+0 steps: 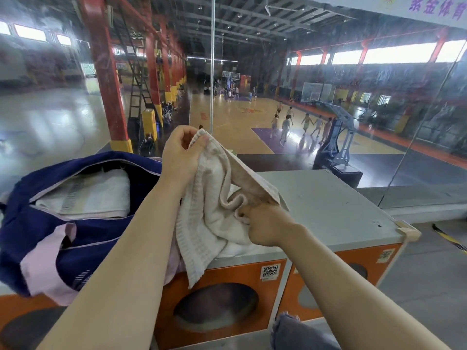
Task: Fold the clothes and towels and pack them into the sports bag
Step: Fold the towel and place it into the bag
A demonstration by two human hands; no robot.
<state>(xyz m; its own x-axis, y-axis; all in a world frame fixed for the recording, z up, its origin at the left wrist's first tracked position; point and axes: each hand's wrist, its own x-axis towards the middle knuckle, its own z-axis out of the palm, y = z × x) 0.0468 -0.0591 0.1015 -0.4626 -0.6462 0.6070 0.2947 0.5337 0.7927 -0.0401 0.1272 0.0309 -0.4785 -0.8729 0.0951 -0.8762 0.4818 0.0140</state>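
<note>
The beige towel (214, 198) hangs in the air above the grey cabinet top (341, 205), lifted so it can fall straight for folding. The left hand (179, 152) pinches 1 upper corner; the right hand (265, 223) grips the edge lower down, bunching it. Just left, the blue sports bag (45, 223) lies unzipped, a white towel (88, 193) already inside.

Both bare forearms reach forward and up from the lower edge of the view. The left hand (180, 150) is raised higher, its fingers (202, 140) curled and pinched together with the thumb. The right hand (265, 224) sits lower and to the right, knuckles up, fingers curled into a tight grip.
</note>
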